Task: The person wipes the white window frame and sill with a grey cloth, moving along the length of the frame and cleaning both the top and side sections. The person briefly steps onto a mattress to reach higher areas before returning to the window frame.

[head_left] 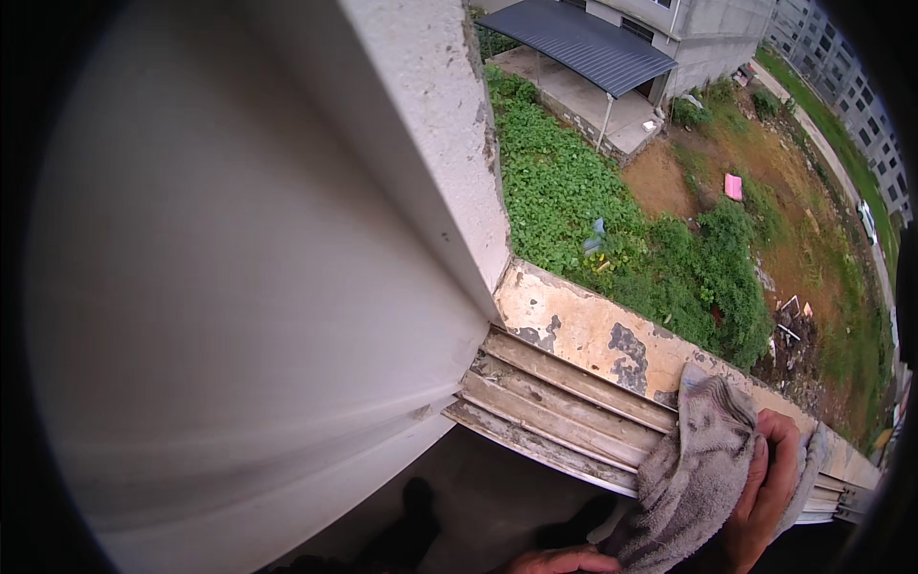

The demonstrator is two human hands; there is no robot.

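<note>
A grey-brown terry cloth (703, 459) is draped over the dirty window track (564, 407), hanging down on the inner side and reaching the outer sill. My right hand (765, 493) is closed on it with bent fingers, and more of the cloth shows beyond the knuckles. At the lower edge, my left hand (564, 561) is only partly in view. Its finger lies against the cloth's bottom end and seems to pinch it, though most of that hand is cut off. Grime lies in the track's grooves left of the cloth.
Outside the track runs a sill (583, 325) with peeling paint. A pale wall (239, 287) fills the left, meeting the white window jamb (430, 124). Beyond and far below are green plants (564, 182), bare soil and a building with a dark canopy (579, 43).
</note>
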